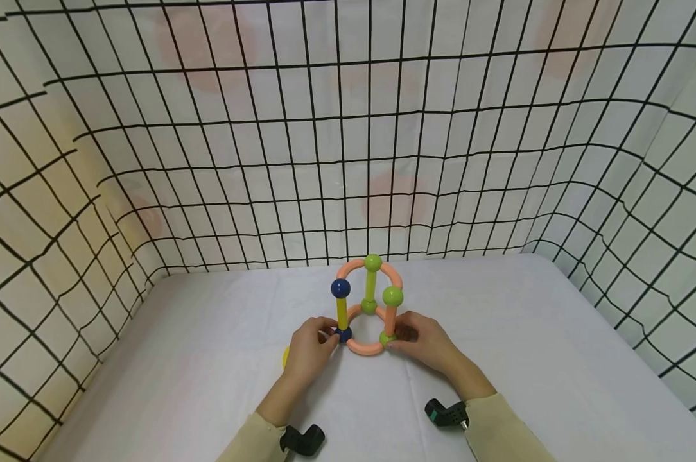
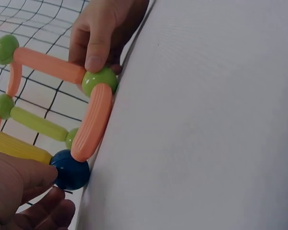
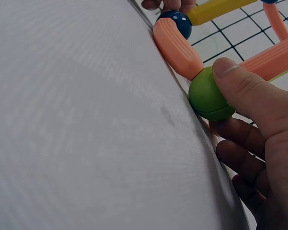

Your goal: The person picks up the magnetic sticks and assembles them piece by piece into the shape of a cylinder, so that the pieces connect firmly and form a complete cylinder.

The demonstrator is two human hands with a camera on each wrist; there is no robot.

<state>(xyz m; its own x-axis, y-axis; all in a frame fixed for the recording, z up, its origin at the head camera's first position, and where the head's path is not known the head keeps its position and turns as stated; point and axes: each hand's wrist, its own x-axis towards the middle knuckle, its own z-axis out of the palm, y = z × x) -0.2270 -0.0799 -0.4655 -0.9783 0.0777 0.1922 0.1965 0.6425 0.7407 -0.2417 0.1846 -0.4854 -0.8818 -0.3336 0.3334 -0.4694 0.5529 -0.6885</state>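
A frame of magnetic-style balls and rods stands upright on the white table, between both hands. My left hand (image 1: 312, 346) pinches the lower dark blue ball (image 2: 71, 170), below a yellow upright rod (image 1: 341, 314) topped by another blue ball (image 1: 340, 288). With thumb and forefinger, my right hand (image 1: 431, 343) holds the lower front green ball (image 3: 210, 95), under an orange upright rod (image 1: 391, 319). A curved orange rod (image 1: 365, 348) joins these two lower balls. At the back, a green upright rod (image 1: 370, 286) carries a green ball (image 1: 373, 263); curved orange rods run from it to both front top balls.
A yellow object (image 1: 286, 357) lies left of my left wrist, mostly hidden by it. Black netting (image 1: 336, 160) encloses the white-covered table (image 1: 498, 308) at the back and sides. A black wrist camera (image 1: 303, 440) sits on each forearm.
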